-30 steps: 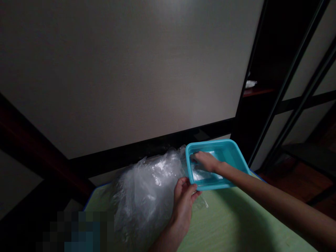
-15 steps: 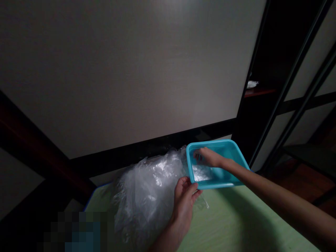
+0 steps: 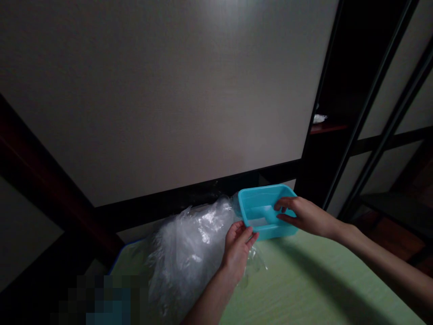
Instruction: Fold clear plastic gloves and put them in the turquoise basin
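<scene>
A turquoise plastic tub (image 3: 253, 208) sits at the far edge of a green table (image 3: 304, 280), with something pale lying in its bottom. My right hand (image 3: 302, 214) grips the tub's right rim, fingers curled over the edge. My left hand (image 3: 238, 246) rests on a large crumpled clear plastic bag (image 3: 189, 253), fingers pinching the film just left of the tub's near corner. The bag bulges to the left of the tub and touches its side.
A pale wall panel (image 3: 169, 90) with a dark baseboard rises behind the table. Dark shelving (image 3: 338, 126) with a small white item stands to the right. A blurred patch covers the lower left corner.
My right hand came out of the tub's inside and now grasps its right rim. The tub has turned and shifted slightly left. My left hand stays on the bag.
</scene>
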Demonstrator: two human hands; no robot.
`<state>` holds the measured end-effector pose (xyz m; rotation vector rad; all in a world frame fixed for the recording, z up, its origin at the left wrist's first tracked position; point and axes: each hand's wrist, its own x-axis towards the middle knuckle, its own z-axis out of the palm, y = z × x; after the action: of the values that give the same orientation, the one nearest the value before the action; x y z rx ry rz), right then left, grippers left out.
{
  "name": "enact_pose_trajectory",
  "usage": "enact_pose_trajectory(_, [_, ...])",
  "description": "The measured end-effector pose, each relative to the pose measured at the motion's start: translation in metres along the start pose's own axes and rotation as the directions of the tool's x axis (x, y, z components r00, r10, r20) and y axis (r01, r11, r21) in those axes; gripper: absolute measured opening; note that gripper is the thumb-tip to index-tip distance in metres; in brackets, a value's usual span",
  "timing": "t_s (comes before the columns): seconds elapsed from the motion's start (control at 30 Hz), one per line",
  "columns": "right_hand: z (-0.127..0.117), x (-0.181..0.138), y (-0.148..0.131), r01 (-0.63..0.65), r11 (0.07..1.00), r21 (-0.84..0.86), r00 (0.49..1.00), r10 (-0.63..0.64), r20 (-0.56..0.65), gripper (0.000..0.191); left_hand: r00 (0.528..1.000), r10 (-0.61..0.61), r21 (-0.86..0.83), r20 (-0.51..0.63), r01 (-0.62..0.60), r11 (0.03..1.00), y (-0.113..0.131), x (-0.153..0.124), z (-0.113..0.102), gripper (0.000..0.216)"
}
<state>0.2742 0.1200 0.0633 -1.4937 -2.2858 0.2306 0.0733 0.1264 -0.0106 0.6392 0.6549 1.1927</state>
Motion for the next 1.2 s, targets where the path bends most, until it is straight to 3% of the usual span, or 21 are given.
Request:
enact_pose_trajectory(0.33, [-0.027,-0.036,-0.015,-0.041,0.993,-0.114,0.999,0.037,-0.035,0.019,0.986,-0.163,0.018,0.036,0.163,0.987,0.028,-0.004,0.004,0.009])
enact_pose_trajectory(0.5, [-0.035,-0.052,-0.036,-0.014,0.986,-0.163,1.0,0.012,-0.017,0.02,0.991,-0.13,0.167,0.041,0.122,0.978,0.03,-0.033,-0.002,0.012])
enact_pose_trajectory(0.63, [-0.028,-0.061,-0.056,0.02,0.988,-0.154,1.0,-0.021,-0.002,0.021,0.996,-0.066,0.378,0.059,0.039,0.925,0.021,-0.065,-0.019,0.019])
enact_pose_trajectory(0.77, [0.0,-0.068,-0.078,0.037,0.994,-0.1,0.999,-0.034,0.035,0.019,0.998,0.032,0.552,0.053,-0.056,0.832,0.006,-0.088,-0.045,0.014])
enact_pose_trajectory(0.97, [0.07,-0.062,-0.097,0.073,0.997,-0.03,0.997,-0.072,0.028,0.018,0.984,0.149,0.662,0.102,-0.179,0.728,-0.005,-0.105,-0.073,0.02])
enact_pose_trajectory(1.2, [0.144,-0.039,-0.1,0.052,0.993,-0.103,0.998,-0.055,-0.031,0.046,0.947,0.231,0.656,0.224,-0.322,0.683,-0.005,-0.106,-0.082,0.012])
